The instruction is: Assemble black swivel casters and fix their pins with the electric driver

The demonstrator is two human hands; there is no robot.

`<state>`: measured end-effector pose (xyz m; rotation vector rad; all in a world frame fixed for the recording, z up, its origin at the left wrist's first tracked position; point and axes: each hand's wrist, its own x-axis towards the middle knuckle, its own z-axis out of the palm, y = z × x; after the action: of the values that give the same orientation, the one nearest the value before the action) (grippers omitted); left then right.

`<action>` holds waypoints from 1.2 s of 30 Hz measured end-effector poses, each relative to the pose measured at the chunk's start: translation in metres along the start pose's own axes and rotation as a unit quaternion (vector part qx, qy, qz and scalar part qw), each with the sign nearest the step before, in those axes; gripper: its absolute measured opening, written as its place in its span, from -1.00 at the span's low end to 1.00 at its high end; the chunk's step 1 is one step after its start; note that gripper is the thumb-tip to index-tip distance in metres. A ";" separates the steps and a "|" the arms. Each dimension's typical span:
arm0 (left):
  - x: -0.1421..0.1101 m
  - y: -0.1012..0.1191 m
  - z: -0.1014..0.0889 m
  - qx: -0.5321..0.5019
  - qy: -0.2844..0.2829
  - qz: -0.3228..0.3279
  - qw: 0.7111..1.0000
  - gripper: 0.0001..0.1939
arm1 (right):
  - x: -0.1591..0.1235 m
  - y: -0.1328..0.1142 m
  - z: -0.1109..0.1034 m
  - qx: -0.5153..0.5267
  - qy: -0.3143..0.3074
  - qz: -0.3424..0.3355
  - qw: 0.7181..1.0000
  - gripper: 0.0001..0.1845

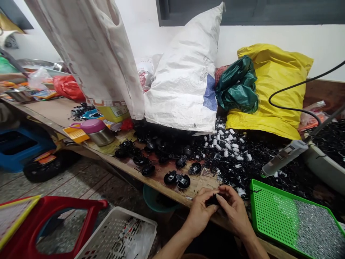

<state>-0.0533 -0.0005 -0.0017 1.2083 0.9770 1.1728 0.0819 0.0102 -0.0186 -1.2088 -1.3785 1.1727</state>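
At the bench's front edge, my left hand (pixel 198 213) and my right hand (pixel 235 208) meet with fingers closed around a small black plastic part (pixel 212 200). Fingers cover much of it, so its exact kind is hidden. Just beyond my hands lie round black assemblies (pixel 183 181) with grey pieces mounted on them. White plastic pieces (pixel 226 144) are heaped farther back among many small black parts (pixel 229 169). To the right of my right hand is a green perforated tray (pixel 272 212), its right side filled with small silvery metal pieces (pixel 318 226).
An electric screwdriver (pixel 284 158) hangs angled above the tray, near a black cable (pixel 291 86). White (pixel 183 72) and yellow (pixel 277 86) sacks stand behind the parts. A lidded steel cup (pixel 101 135) sits left, under a hanging cloth (pixel 99 54). Below are a white basket (pixel 118 230) and red stool (pixel 70 203).
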 end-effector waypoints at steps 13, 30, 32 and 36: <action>-0.010 0.006 -0.014 -0.108 0.070 -0.109 0.986 -0.74 | 0.019 -0.012 0.006 -0.024 -0.087 0.047 0.995 -0.62; -0.022 0.002 -0.013 0.037 -0.096 -0.114 0.988 -0.64 | 0.043 -0.008 -0.003 -0.150 -0.048 -0.073 0.985 -0.76; -0.024 0.003 -0.014 0.057 -0.175 -0.102 0.978 -0.60 | 0.059 -0.008 0.002 -0.230 -0.057 -0.153 0.959 -0.79; -0.025 0.004 -0.017 0.070 -0.254 -0.085 0.961 -0.54 | 0.083 -0.015 0.021 -0.397 -0.119 -0.251 0.875 -0.64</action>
<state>-0.0740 -0.0230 -0.0008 1.4150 0.7583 0.6165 0.0529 0.0903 -0.0017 -1.1287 -2.3218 0.3698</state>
